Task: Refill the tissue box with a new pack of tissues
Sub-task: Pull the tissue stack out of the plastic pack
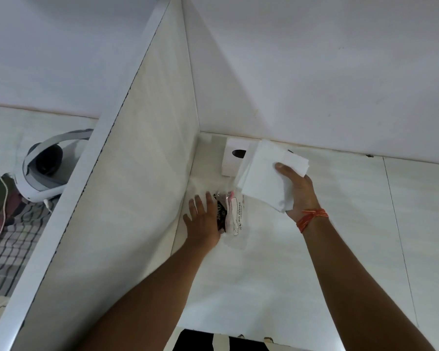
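White desk surface fills the near view, closed off on its left side by a pale upright partition and at the back by a white wall. Both bare forearms reach out from the near edge. Close to the partition, the left hand lies flat with fingers spread, gripping nothing, pressing on the edge of a crumpled clear plastic wrapper with dark and red printing. Just beyond and to the right, the right hand, an orange thread band around its wrist, grasps a thick stack of white tissues held above the desk. Behind the stack, in the desk's far left corner, stands the white tissue box with its dark oval opening facing forward. Past the partition, a white headset rests on checked cloth.
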`<state>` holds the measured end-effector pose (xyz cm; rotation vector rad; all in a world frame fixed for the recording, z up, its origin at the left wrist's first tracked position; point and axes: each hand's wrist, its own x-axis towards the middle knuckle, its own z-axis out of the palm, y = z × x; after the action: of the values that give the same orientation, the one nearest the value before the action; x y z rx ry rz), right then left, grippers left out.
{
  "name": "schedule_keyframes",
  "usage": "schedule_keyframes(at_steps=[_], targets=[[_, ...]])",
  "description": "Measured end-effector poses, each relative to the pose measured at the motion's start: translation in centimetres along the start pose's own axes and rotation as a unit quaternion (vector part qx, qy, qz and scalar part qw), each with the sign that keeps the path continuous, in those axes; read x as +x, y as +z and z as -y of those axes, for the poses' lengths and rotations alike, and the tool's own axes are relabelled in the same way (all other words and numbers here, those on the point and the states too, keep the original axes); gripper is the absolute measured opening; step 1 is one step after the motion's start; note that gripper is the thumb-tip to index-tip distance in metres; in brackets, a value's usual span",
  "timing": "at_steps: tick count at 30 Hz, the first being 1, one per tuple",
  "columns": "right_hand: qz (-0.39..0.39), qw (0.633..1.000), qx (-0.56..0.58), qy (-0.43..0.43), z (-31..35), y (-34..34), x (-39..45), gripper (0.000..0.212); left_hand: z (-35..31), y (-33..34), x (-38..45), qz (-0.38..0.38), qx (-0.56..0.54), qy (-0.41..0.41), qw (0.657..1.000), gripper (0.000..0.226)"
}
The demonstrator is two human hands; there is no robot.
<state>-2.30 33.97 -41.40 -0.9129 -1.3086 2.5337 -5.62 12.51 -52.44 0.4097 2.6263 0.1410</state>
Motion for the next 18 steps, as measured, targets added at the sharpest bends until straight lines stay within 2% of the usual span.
schedule_keyframes(at_steps=[2,4,7,9,11,13,15,16,17,18], targets=[[0.011,0.999,0.048,0.016,0.3,-0.1,-0.3,0.026,-0.5,0.7,-0.7,0.002,0.007,-0.011,1.0,0.105],[0.022,0.995,0.095,0.037,0.6,-0.3,-0.5,0.017,-1.3,1.0,-1.3,-0.028,-0.005,-0.019,0.999,0.097],[0.036,0.994,0.088,0.046,0.8,-0.3,-0.6,0.024,-2.5,1.0,-1.6,-0.091,-0.088,-0.054,0.99,0.09],[0.019,0.997,0.051,0.049,0.1,-0.6,-0.4,0.025,-3.0,1.2,-1.4,-0.144,-0.1,-0.012,0.984,0.084],[-0.022,0.998,0.027,0.056,-0.7,-0.9,-0.5,0.025,-3.3,1.8,-1.3,-0.18,-0.074,0.077,0.978,0.076],[-0.069,0.996,-0.002,0.059,-1.6,-1.4,-0.5,0.029,-3.5,2.2,-1.3,-0.133,-0.048,0.134,0.981,0.074],[-0.099,0.992,-0.047,0.058,-2.6,-1.9,-0.4,0.029,-3.6,2.7,-1.2,-0.043,-0.014,0.129,0.991,0.066],[-0.108,0.99,-0.073,0.059,-3.2,-2.0,-0.4,0.031,-3.4,2.9,-1.2,-0.027,-0.003,0.12,0.992,0.058],[-0.11,0.987,-0.096,0.064,-3.7,-2.2,-0.3,0.036,-3.2,2.8,-1.3,-0.043,-0.016,0.116,0.992,0.049],[-0.109,0.985,-0.112,0.074,-4.1,-2.3,-0.3,0.04,-3.0,2.6,-1.3,-0.094,-0.049,0.119,0.987,0.041]])
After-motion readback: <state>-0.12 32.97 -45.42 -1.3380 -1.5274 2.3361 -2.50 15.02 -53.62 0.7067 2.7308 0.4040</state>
